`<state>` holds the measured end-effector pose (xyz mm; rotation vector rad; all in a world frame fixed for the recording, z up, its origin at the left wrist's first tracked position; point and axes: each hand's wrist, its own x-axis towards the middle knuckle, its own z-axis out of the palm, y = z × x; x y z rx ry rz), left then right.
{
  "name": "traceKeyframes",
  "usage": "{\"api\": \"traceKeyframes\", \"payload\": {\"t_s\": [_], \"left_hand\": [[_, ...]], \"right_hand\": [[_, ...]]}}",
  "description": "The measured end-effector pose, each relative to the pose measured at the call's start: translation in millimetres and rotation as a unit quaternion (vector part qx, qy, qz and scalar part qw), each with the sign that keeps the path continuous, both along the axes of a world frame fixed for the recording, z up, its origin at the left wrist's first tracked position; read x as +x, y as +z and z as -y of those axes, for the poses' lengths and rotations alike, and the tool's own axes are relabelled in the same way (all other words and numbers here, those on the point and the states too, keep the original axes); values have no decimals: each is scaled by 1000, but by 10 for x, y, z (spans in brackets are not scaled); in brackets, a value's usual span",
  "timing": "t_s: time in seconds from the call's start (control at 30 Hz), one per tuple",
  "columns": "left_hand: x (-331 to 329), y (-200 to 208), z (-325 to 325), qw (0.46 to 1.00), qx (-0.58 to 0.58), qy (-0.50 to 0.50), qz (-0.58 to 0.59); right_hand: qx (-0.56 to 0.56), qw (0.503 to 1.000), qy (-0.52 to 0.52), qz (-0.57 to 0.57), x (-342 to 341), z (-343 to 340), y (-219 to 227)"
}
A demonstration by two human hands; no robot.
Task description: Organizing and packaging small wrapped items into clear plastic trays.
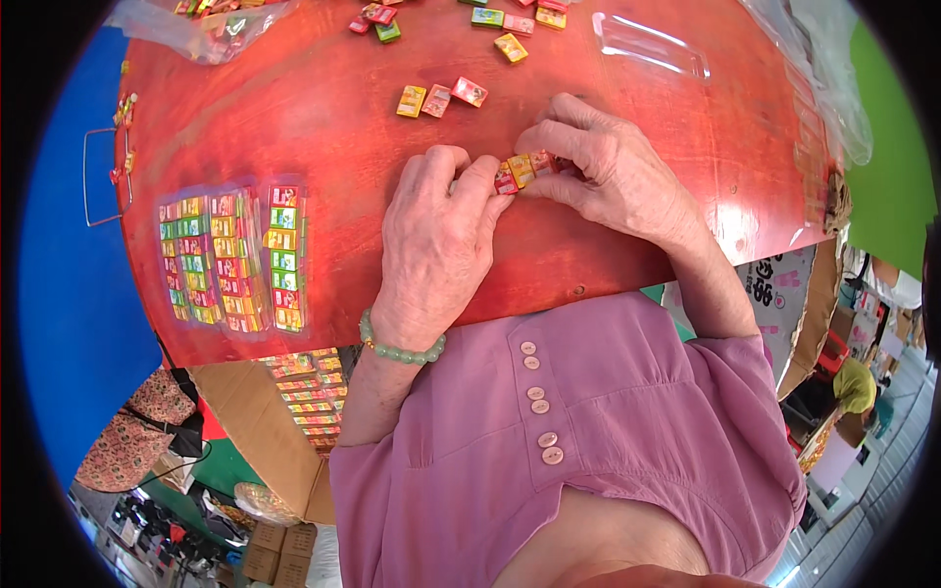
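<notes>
A short row of small rectangular packets (pixel 520 171), red, yellow and pink, is pinched end to end between my two hands just above the red table (pixel 549 250). My left hand (pixel 436 230) has its thumb and forefinger closed at the row's left end. Its wrist wears a green bead bracelet (pixel 402 354). My right hand (pixel 608 167) closes thumb and fingers on the other end and hides part of it. Just beyond my hands lie three loose packets: a yellow one (pixel 411 100), a pink one (pixel 436 100) and a red one (pixel 470 92).
Filled clear trays of packets (pixel 233 265) lie at the table's left. More loose packets (pixel 511 47) and an opened plastic bag (pixel 221 34) are at the far side. A transparent plastic tray (pixel 652 49) lies far right. Below the near edge stands a cardboard box (pixel 245 397) holding packed trays.
</notes>
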<state>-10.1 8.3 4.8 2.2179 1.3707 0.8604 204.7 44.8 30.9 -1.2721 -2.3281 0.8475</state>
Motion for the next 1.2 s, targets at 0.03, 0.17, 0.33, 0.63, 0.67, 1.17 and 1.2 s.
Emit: {"api": "traceKeyframes", "payload": {"t_s": [0.03,0.17,0.33,0.63,0.67,1.17,1.2], "left_hand": [[-24,5,12,1000,-2,1,1],[-133,6,85,1000,-6,12,0],[-182,-8,150,999,11,33,-1],[-192,-33,159,999,15,28,12],[-187,-38,156,999,19,28,14],[-195,-57,117,999,23,30,10],[-196,-57,118,999,27,31,7]], "right_hand": [[-3,1000,10,-1,-14,-11,2],[1,1000,23,-1,-130,17,-8],[-18,998,46,31,-200,-70,93],[77,996,-32,3,-377,-451,-22],[76,997,-33,4,-381,-459,-50],[0,996,-91,3,161,-34,-2],[0,996,-91,3,158,-25,9]]}}
